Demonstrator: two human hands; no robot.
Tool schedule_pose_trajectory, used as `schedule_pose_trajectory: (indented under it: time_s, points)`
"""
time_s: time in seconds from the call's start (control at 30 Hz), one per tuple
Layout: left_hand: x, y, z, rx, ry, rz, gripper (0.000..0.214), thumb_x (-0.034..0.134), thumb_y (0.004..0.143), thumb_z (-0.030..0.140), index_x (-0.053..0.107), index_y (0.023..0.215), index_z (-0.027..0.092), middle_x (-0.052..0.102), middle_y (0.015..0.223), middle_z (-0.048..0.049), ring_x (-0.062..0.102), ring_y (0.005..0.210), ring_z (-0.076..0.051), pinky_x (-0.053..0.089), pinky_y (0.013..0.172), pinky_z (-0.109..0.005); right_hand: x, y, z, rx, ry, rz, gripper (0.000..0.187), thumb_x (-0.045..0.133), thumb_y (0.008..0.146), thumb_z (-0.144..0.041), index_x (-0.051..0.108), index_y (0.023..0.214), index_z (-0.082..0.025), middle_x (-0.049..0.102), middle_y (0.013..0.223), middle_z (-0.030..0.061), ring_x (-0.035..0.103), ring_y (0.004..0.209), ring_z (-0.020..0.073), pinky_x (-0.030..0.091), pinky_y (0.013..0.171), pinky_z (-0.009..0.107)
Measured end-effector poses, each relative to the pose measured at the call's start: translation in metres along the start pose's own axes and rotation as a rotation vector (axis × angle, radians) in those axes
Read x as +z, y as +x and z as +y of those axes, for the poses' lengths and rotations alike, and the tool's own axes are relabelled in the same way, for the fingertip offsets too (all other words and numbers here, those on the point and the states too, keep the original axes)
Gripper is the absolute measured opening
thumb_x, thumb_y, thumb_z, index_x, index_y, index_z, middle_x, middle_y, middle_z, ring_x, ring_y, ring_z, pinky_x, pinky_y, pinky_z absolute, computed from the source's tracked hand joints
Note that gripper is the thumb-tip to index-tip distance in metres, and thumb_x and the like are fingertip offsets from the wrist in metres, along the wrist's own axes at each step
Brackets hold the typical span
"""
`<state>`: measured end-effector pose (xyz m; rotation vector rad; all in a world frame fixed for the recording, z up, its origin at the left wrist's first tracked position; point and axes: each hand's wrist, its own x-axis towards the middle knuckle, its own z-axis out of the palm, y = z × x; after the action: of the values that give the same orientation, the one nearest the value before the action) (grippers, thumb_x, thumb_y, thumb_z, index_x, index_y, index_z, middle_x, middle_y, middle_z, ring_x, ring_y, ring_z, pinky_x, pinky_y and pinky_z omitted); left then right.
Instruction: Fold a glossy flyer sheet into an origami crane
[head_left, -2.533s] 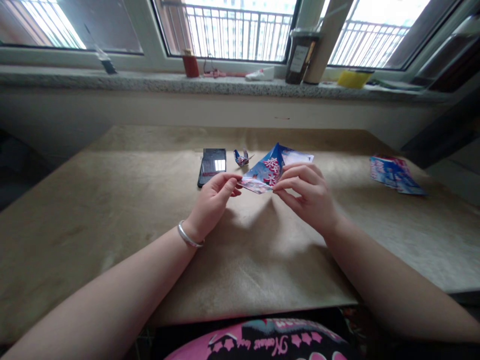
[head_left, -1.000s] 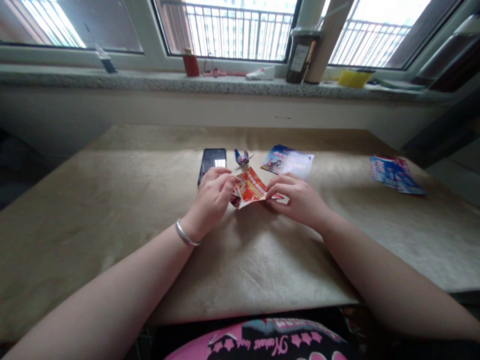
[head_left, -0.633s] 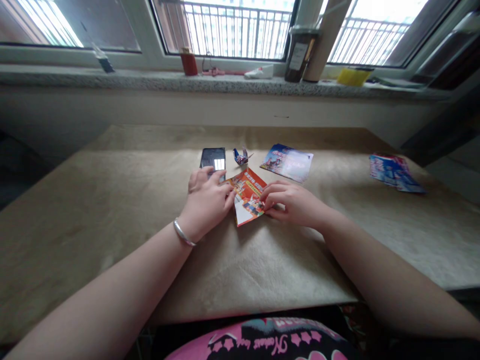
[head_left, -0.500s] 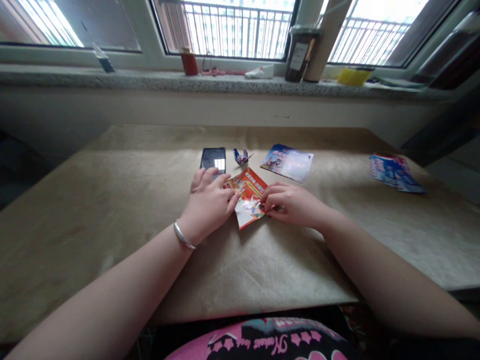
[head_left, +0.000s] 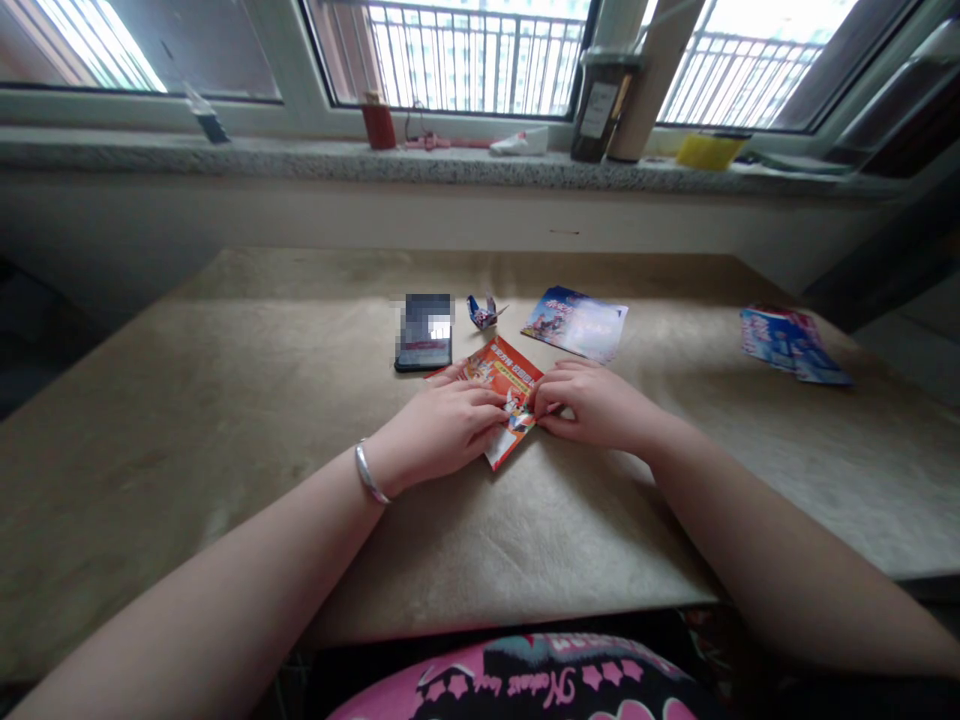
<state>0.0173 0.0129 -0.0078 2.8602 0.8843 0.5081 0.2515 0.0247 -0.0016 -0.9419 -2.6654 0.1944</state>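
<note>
An orange printed sheet of paper (head_left: 499,365) lies on the table between my hands, one corner pointing towards me. My left hand (head_left: 442,425) rests flat across its left part, fingers stretched out over the print. At the right corner, my right hand (head_left: 592,405) pinches the paper's edge between thumb and fingers. Just beyond the sheet stands a small folded paper crane (head_left: 484,313), blue and patterned. A phone (head_left: 424,335) lies to the crane's left, its screen partly blurred out.
A stack of blue printed sheets (head_left: 574,322) lies behind my right hand. More blue leaflets (head_left: 795,345) are at the far right of the table (head_left: 225,420). Along the windowsill (head_left: 285,160) stand a red container (head_left: 378,122), a dark jar (head_left: 598,110) and a yellow item (head_left: 706,151).
My left hand has moved off the phone's lower edge, towards me and rightward onto the sheet. The sheet's near corner has shifted slightly right. My right hand keeps its pinch.
</note>
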Motion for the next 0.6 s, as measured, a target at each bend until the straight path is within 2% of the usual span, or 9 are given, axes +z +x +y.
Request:
schedule_pose_trajectory:
  time_s: [0.07, 0.2, 0.37, 0.6]
  points:
    - [-0.0008, 0.0008, -0.0004, 0.022, -0.007, -0.033, 0.024, 0.049, 0.09, 0.027, 0.068, 0.106, 0.026, 0.068, 0.111, -0.0033, 0.06, 0.11, -0.02, 0.028, 0.111, -0.048, -0.0002, -0.0001, 0.0002, 0.014, -0.021, 0.001, 0.005, 0.06, 0.078, -0.019, 0.064, 0.077, -0.021, 0.067, 0.077, 0.0016, 0.059, 0.079, 0.0166, 0.042, 0.076, 0.03]
    - [-0.0016, 0.0014, -0.0007, 0.068, -0.046, -0.027, 0.024, 0.049, 0.09, 0.024, 0.068, 0.104, 0.026, 0.068, 0.113, -0.0034, 0.059, 0.111, -0.02, 0.03, 0.11, -0.048, 0.0013, -0.0004, 0.0009, 0.048, -0.012, 0.003, 0.007, 0.055, 0.082, -0.019, 0.062, 0.081, -0.02, 0.067, 0.081, 0.0035, 0.059, 0.079, 0.0163, 0.043, 0.072, 0.028]
    - [-0.0005, 0.0003, 0.0006, 0.097, -0.058, -0.041, 0.025, 0.052, 0.089, 0.025, 0.067, 0.109, 0.023, 0.063, 0.122, -0.0074, 0.057, 0.114, -0.023, 0.045, 0.099, -0.043, 0.0058, -0.0006, 0.0021, 0.104, -0.008, 0.045, 0.011, 0.052, 0.087, -0.024, 0.061, 0.084, -0.02, 0.066, 0.086, 0.0059, 0.059, 0.084, 0.0181, 0.044, 0.074, 0.03]
    - [0.0005, 0.0006, 0.0028, 0.126, -0.052, -0.035, 0.029, 0.053, 0.087, 0.022, 0.063, 0.115, 0.023, 0.062, 0.123, -0.0077, 0.056, 0.114, -0.023, 0.046, 0.098, -0.042, 0.0089, 0.0009, 0.0075, 0.124, 0.104, 0.061, 0.006, 0.052, 0.085, -0.018, 0.059, 0.084, -0.019, 0.066, 0.092, 0.0063, 0.059, 0.088, 0.0185, 0.047, 0.078, 0.033]
